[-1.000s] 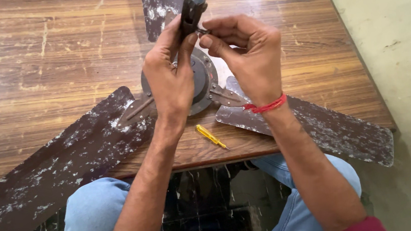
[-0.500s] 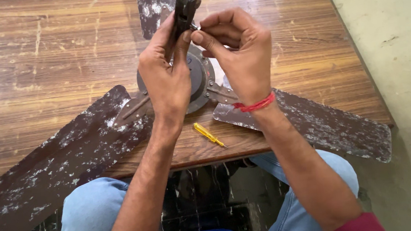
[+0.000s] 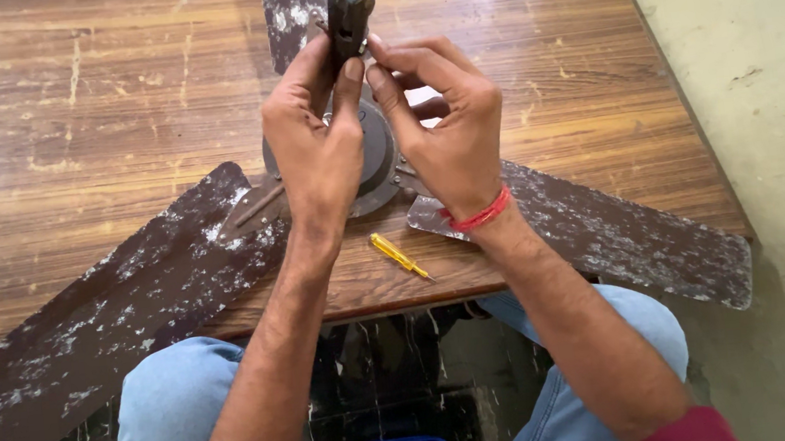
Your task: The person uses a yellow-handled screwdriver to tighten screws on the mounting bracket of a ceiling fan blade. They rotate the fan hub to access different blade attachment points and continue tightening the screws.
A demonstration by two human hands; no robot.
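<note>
No packages, labels, signs or screens seen anywhere on the desk (image 3: 94, 105). None on the floor beside it either.

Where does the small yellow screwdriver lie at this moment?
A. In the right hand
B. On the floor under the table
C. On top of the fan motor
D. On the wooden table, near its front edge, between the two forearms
D: the yellow screwdriver lies loose on the wooden table near its front edge, while the left hand and right hand hold the dark part above the fan motor.
</note>
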